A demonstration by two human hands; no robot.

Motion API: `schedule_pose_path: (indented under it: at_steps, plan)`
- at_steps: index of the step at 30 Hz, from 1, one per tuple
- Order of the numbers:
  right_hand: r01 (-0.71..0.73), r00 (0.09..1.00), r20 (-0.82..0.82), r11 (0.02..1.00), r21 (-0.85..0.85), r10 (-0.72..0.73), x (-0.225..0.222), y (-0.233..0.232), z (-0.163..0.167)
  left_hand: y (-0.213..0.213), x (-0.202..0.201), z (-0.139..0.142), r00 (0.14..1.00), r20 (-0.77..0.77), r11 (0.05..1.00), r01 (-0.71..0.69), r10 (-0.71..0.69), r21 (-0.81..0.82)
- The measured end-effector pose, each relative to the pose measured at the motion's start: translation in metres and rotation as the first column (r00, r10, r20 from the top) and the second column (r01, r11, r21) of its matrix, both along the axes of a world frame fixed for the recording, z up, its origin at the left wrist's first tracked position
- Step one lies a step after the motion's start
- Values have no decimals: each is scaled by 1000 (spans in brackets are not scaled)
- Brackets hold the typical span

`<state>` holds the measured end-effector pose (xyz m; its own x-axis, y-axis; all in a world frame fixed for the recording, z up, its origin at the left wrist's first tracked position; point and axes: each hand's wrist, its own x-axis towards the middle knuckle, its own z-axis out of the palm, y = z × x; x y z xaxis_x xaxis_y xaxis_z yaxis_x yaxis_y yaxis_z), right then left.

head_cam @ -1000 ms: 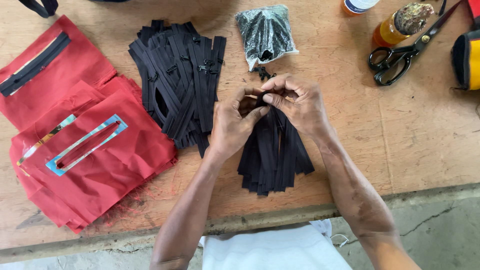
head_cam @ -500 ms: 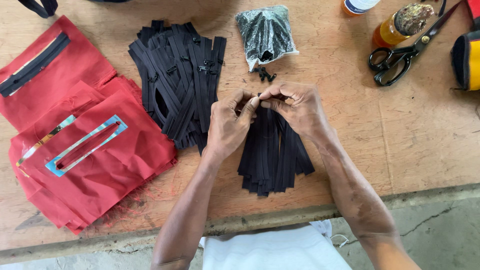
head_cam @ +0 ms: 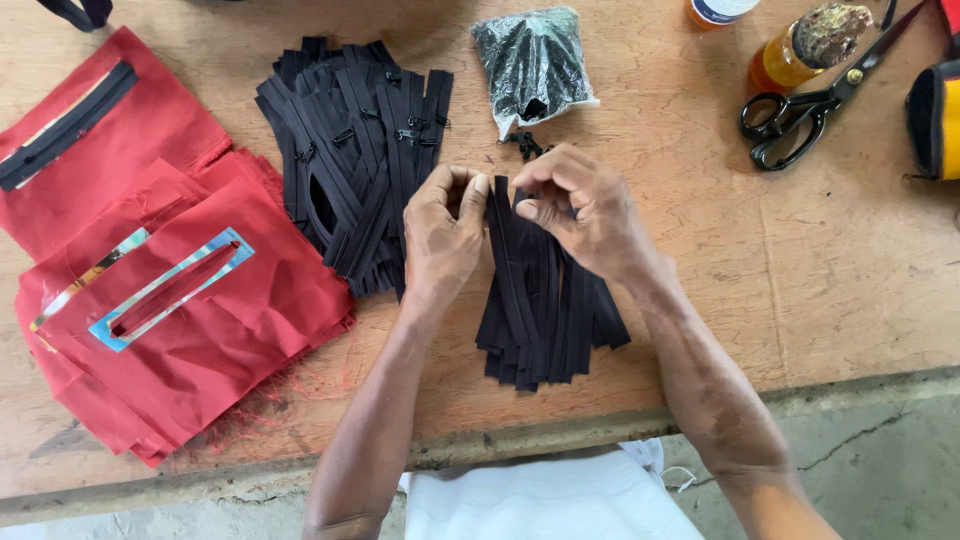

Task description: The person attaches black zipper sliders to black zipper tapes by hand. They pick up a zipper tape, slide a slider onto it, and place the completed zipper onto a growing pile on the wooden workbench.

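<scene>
My left hand and my right hand meet over the top end of a black zipper strip, both pinching it at the upper end. Under them lies a pile of black zipper strips without sliders. Left of my left hand is a second pile of black zippers with sliders on. A clear bag of small black sliders lies just beyond my hands, with a few loose sliders at its mouth.
Red fabric panels, one with a light-blue bordered slot, lie at the left. Black scissors, an amber bottle and a yellow-and-black object sit at the far right. The wooden table's front edge runs below my forearms.
Both hands have shifted slightly toward me and to the left on the strip's top end, staying close together over the pile.
</scene>
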<state>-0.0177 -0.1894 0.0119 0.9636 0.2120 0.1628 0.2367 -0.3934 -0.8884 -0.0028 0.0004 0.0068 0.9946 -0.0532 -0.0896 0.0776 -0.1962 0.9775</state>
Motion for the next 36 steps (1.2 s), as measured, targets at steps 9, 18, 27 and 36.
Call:
schedule_pose_path:
  at_steps: [9,18,27,36]
  plan:
    - [-340,939,-153,890,-303,307,-2,-12,-4,8,6,1,998,-8,997,-69,69,-26]
    - [583,810,119,765,-273,-574,16,-45,-17,6,4,-1,996,-32,978,73,-80,-198]
    - [291,925,326,916,-277,-196,18,-32,-28,0,-2,4,990,48,990,136,-135,-21]
    - [251,896,429,925,-287,-110,29,-12,-35,0,-1,5,988,75,991,134,-133,-11]
